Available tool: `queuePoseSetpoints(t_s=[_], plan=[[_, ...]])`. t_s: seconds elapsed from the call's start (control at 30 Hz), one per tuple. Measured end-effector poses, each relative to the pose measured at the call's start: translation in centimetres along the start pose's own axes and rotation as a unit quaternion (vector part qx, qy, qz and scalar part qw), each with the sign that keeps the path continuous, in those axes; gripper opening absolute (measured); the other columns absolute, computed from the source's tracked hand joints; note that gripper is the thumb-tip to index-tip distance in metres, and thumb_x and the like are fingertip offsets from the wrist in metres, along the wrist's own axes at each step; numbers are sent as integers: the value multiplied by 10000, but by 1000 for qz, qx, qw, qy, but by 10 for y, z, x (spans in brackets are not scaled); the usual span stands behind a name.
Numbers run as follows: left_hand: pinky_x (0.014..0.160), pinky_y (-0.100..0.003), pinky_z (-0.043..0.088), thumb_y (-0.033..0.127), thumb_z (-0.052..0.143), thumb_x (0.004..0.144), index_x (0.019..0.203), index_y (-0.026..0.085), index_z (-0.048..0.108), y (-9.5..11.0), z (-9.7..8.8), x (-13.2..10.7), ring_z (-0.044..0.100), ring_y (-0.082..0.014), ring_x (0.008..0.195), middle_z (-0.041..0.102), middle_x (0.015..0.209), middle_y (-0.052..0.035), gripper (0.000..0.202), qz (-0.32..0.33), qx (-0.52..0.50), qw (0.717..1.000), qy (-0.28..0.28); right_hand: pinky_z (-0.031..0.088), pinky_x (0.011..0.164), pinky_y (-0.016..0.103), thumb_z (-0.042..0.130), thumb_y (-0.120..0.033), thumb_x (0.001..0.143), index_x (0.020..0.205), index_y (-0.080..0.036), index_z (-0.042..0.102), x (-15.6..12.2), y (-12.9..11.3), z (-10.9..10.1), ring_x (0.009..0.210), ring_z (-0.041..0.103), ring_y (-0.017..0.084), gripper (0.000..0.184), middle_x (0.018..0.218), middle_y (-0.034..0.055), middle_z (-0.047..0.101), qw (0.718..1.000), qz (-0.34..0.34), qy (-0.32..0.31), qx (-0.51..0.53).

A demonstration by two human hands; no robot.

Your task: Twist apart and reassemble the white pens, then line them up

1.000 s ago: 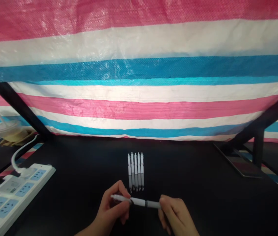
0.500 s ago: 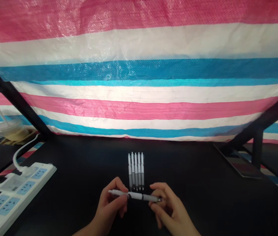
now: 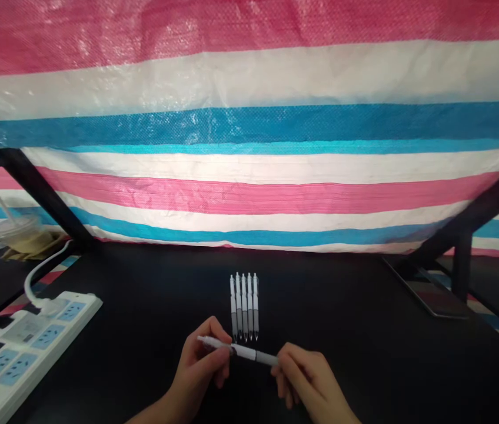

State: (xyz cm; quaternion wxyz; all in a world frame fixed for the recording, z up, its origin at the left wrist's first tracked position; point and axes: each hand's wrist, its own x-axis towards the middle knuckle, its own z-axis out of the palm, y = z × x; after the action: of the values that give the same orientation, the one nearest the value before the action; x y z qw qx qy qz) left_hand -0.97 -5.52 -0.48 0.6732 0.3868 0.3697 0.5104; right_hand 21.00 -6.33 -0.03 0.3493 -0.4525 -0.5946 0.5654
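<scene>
Black table (image 3: 364, 353), pen (image 3: 244, 352) between hands (image 3: 199, 371)

A big striped sheet (image 3: 249, 176) hung at the back, with pink, white and blue bands. It came down to the far edge of a black table (image 3: 364, 353). On the left side of the table lay a long white power strip (image 3: 24, 347) with light blue sockets. A white cord (image 3: 37, 277) was plugged into it and curved up and away. Far off to the left stood a clear cup (image 3: 15, 232) with a lid and a straw. One slanted black bar (image 3: 33, 188) stood on the left and another black bar (image 3: 474, 215) on the right. Near the right bar lay a flat dark slab (image 3: 430, 291), too dim to tell what it was.
</scene>
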Motion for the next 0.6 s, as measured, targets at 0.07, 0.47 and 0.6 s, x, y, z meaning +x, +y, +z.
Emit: queuePoseSetpoints(t_s=[0.07,0.47,0.6], plan=[[438,-169,273,347,724,808,811,174,564,0,0,0,428,-61,422,569,495,44,236,1,-2,1000,0,379,466,211,452,-530,963,901,-172,622,-1,-1,-1,467,549,101,402,620,0,616,1000,-15,-13,-2],[410,-168,261,349,717,809,811,181,561,-4,-1,-1,412,-66,397,572,467,44,229,-25,-5,999,-20,334,519,235,374,-429,1009,861,-221,579,-4,-5,-5,501,446,107,327,579,-56,448,977,-84,1,-194],[423,-178,263,333,722,802,807,178,581,-5,-3,-1,416,-71,412,573,478,38,209,-19,3,999,-27,309,489,231,370,-478,1001,771,-211,568,-2,-7,-4,475,419,103,404,523,-62,419,986,-40,-2,-160]])
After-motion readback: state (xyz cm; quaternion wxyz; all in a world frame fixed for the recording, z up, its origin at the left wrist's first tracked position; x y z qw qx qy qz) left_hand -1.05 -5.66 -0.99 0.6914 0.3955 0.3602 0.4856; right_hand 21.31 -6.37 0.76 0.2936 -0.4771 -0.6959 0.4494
